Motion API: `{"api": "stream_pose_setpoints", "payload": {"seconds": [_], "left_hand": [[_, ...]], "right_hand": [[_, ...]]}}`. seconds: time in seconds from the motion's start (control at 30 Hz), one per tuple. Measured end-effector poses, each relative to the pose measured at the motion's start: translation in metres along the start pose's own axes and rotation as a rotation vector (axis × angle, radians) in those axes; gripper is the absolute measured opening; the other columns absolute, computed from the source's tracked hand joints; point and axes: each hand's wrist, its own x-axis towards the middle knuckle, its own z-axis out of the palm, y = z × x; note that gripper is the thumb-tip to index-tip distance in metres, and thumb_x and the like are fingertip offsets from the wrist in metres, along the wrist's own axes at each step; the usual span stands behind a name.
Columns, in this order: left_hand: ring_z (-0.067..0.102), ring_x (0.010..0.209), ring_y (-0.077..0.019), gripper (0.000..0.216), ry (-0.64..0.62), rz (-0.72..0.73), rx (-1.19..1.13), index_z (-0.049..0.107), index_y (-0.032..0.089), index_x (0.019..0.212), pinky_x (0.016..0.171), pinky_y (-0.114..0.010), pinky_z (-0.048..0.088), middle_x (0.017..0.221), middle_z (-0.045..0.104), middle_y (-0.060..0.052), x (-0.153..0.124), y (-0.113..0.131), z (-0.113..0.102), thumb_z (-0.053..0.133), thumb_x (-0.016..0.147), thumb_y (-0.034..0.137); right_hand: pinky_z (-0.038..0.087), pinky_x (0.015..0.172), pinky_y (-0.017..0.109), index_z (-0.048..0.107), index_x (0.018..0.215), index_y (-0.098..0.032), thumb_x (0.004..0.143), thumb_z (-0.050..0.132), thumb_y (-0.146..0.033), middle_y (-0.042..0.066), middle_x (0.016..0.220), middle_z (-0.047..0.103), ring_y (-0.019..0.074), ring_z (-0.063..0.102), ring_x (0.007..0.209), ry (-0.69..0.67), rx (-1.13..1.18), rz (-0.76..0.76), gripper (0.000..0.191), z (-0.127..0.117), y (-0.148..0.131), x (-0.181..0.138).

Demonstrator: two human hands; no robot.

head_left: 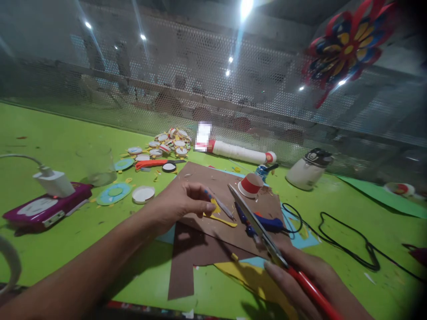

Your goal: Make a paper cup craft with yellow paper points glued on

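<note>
My left hand [182, 202] pinches a small yellow paper piece [218, 213] above a brown paper sheet [213, 222]. My right hand [300, 280] grips red-handled scissors [263, 233]; their blades are open and point up-left toward the yellow piece. A blue glue gun [263, 222] lies on the brown sheet just behind the blades. A small red-and-white paper hat [251, 185] stands beyond them. Yellow paper [253, 280] lies under my right hand.
The bench top is green [50, 133], with a perforated metal screen [200, 75] behind. On the left are a purple device with a white charger [50, 200], a clear cup [96, 164], paper discs [167, 144] and a white lid [143, 194]. A black cable [347, 242], white pot [308, 171] and white tube [240, 153] sit right.
</note>
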Motion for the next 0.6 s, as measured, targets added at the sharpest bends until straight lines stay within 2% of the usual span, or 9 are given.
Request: {"api": "stream_pose_setpoints", "payload": {"seconds": [0.1, 0.27, 0.37, 0.47, 0.6], "left_hand": [[0.053, 0.059, -0.0088, 0.015, -0.011, -0.007, 0.010, 0.067, 0.014, 0.074, 0.060, -0.023, 0.040, 0.064, 0.064, 0.000, 0.000, -0.002, 0.002, 0.074, 0.066, 0.024], [0.056, 0.060, -0.0105, 0.023, -0.030, -0.076, -0.038, 0.064, 0.015, 0.083, 0.060, -0.025, 0.044, 0.065, 0.064, 0.000, 0.001, -0.006, 0.012, 0.074, 0.064, 0.022], [0.060, 0.061, -0.0138, 0.028, 0.011, -0.150, -0.074, 0.062, 0.015, 0.082, 0.062, -0.030, 0.050, 0.065, 0.064, 0.000, 0.001, -0.006, 0.022, 0.075, 0.057, 0.014], [0.061, 0.060, -0.0152, 0.027, 0.035, -0.129, 0.010, 0.063, 0.014, 0.080, 0.061, -0.031, 0.051, 0.065, 0.066, -0.001, -0.002, -0.004, 0.028, 0.071, 0.056, 0.007], [0.064, 0.064, -0.0179, 0.028, 0.034, -0.060, 0.104, 0.065, 0.015, 0.080, 0.062, -0.031, 0.050, 0.069, 0.068, -0.003, -0.004, -0.003, 0.028, 0.064, 0.056, 0.001]], "right_hand": [[0.052, 0.074, 0.031, 0.067, 0.102, -0.020, 0.078, 0.061, -0.037, 0.009, 0.092, 0.071, 0.0265, 0.066, 0.086, 0.016, -0.050, -0.078, 0.030, 0.009, 0.001, 0.013], [0.049, 0.063, 0.029, 0.061, 0.106, -0.017, 0.078, 0.059, -0.029, 0.008, 0.087, 0.070, 0.0201, 0.064, 0.068, 0.196, -0.128, -0.164, 0.031, 0.026, -0.014, 0.034], [0.047, 0.062, 0.028, 0.060, 0.106, -0.020, 0.077, 0.060, -0.021, 0.005, 0.084, 0.068, 0.0192, 0.061, 0.069, 0.265, -0.172, -0.234, 0.029, 0.031, -0.028, 0.047], [0.045, 0.064, 0.026, 0.059, 0.100, -0.021, 0.077, 0.057, -0.011, 0.002, 0.082, 0.066, 0.0167, 0.059, 0.070, 0.248, -0.094, -0.360, 0.025, 0.035, -0.036, 0.056], [0.045, 0.063, 0.024, 0.059, 0.092, -0.019, 0.079, 0.056, -0.009, 0.001, 0.081, 0.065, 0.0141, 0.058, 0.068, 0.174, -0.034, -0.354, 0.017, 0.041, -0.036, 0.059]]}}
